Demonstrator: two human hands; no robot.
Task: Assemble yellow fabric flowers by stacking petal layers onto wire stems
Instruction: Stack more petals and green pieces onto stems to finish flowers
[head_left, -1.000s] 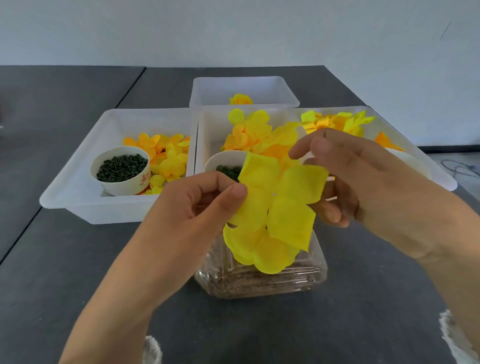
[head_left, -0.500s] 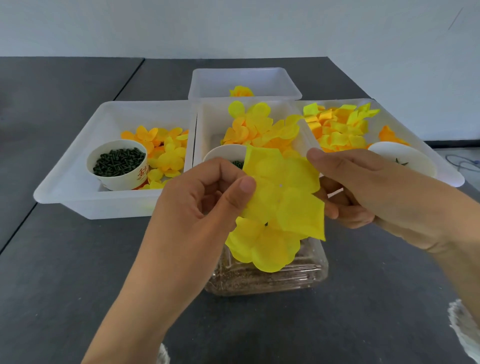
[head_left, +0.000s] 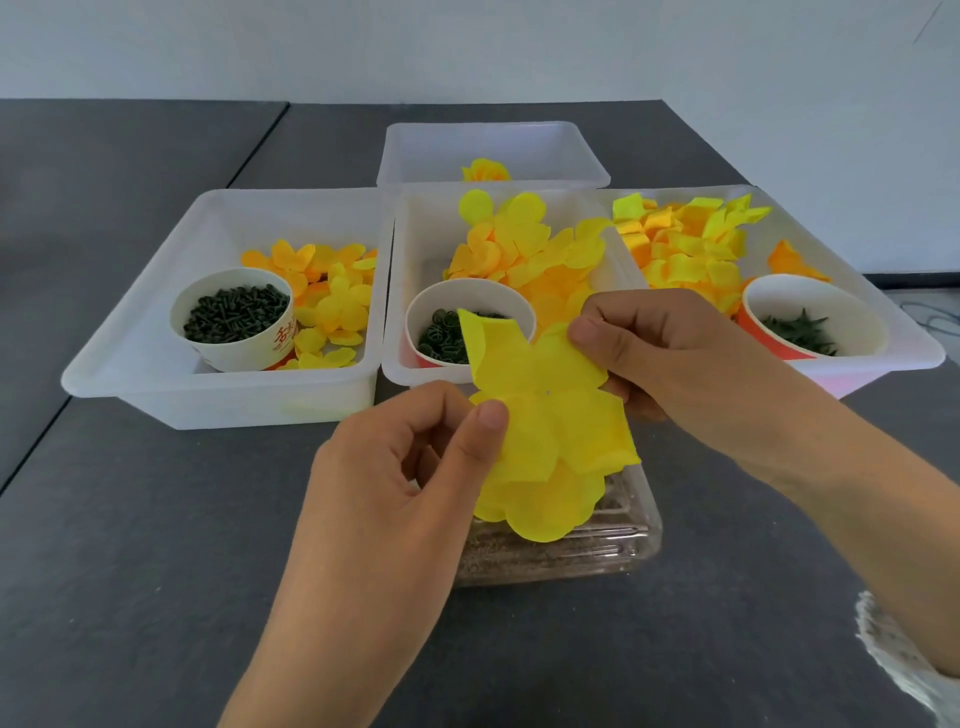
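Two hands meet over the clear box (head_left: 561, 551) of brownish filling that sits on the dark table (head_left: 156, 545), and between them they hold a square-edged yellow petal layer (head_left: 540, 395). The left hand (head_left: 410, 478) pinches its left edge between thumb and curled fingers; the right hand (head_left: 670, 358) pinches its upper right edge, thumb on top. In the single head view, the layer has come down over the last second: earlier it was held higher and tilted, with the right fingers arched above it, and now it lies flatter and closer to the rounded petal layer (head_left: 535, 506) below it, just above the box. A small pale dot shows at the centre of the top layer, which may be the stem tip coming through the hole, though the stem itself is hidden under the petals. That suggests the new layer is threaded and being slid down to seat on the stack. Beyond the box, three white trays stand side by side: the left tray (head_left: 130, 374) holds small petals and a cup of dark green pieces (head_left: 234, 317), the middle tray (head_left: 400, 291) holds rounded petals and a cup of green rings (head_left: 441, 338), and the right tray (head_left: 904, 338) holds squarer petals and an orange cup (head_left: 810, 322). A fourth tray (head_left: 571, 150) farther back holds one finished-looking flower (head_left: 485, 170).
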